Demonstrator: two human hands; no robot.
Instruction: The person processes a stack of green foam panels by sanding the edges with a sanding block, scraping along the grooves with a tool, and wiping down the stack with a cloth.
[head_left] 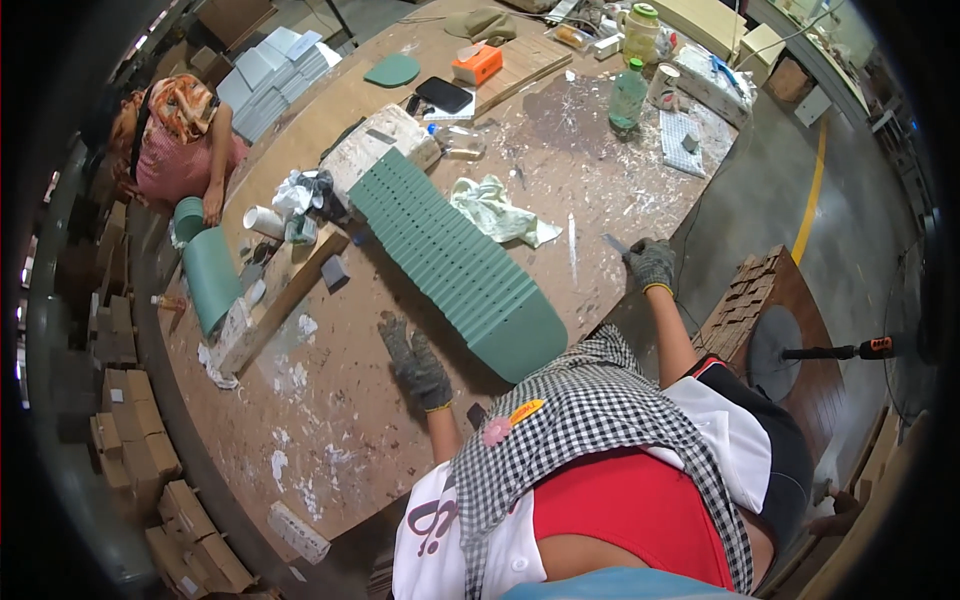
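A long green ridged panel with a rounded near end slants across the worktable in front of me. Its far end leans on a plaster-stained block. My left hand, in a grey glove, lies just left of the panel's near end with its fingers spread, holding nothing. By the right table edge my gloved right hand is closed on a small putty knife, its blade pointing left over the tabletop. A crumpled pale cloth lies right of the panel.
Across the table, a person handles a curved green piece. A stained wooden beam lies at left. A green-capped bottle, phone and orange box stand farther back. A fan is at right.
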